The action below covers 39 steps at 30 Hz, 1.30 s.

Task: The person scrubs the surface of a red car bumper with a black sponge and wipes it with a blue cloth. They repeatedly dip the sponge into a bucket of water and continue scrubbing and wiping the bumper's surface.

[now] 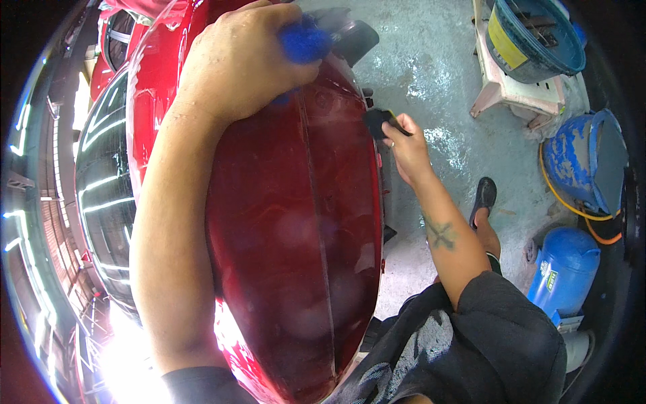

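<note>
My left hand (235,60) reaches far over a red car and is closed around a blue sponge-like pad (306,40), whose texture is partly blurred. Below that hand and forearm lies the car's dark red glossy panel (269,202), with a long seam running down it and hazy patches on its surface. Just right of the panel's edge, my right hand (407,145) pinches a small flat black block (378,124) with a yellow-green edge; its exact kind does not show. The black block sits beside the car's edge, and I cannot tell whether it touches.
At the upper right a dark bucket (531,67) with a yellow label stands on a white plastic stool (491,87). Further down are a scuffed blue drum (575,161), an orange hose (602,236) and a blue tank (565,266). The grey floor (431,81) looks wet.
</note>
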### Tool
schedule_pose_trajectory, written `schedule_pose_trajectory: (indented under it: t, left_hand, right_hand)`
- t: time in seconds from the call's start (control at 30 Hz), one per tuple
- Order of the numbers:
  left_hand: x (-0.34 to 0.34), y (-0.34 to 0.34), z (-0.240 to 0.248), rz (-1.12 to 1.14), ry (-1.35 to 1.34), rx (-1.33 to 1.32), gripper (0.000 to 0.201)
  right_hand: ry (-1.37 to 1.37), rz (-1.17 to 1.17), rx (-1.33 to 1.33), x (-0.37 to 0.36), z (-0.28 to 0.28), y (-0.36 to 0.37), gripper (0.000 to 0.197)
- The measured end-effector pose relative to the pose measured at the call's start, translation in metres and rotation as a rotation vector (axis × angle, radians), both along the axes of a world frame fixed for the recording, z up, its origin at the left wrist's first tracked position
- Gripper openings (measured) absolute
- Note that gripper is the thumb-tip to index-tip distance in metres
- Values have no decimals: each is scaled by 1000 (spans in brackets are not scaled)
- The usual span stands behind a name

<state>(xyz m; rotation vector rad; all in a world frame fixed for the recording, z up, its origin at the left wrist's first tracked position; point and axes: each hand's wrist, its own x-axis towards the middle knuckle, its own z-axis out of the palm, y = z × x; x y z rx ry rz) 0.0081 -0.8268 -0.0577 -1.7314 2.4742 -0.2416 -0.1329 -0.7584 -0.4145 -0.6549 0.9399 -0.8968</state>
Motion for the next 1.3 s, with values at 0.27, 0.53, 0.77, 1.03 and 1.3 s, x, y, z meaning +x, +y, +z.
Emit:
schedule_pose_trajectory:
  t: [0.27,0.53,0.77,1.03,1.3]
  left_hand:
    - [-4,-5,-1,40,7,27,49]
    - [5,3,1,36,13,8,51]
    - [-1,-1,3,22,11,14,52]
    - [-3,-5,1,44,71,25,50]
    - [-8,-4,-1,35,56,32,49]
  right_hand:
    - [545,-210,-838,77,2,0,55]
    - [403,118,-734,88,71,73,59]
    - [416,106,-665,98,73,54,59]
    - [561,146,-590,72,21,11,60]
    - [587,24,-693,89,47,36,56]
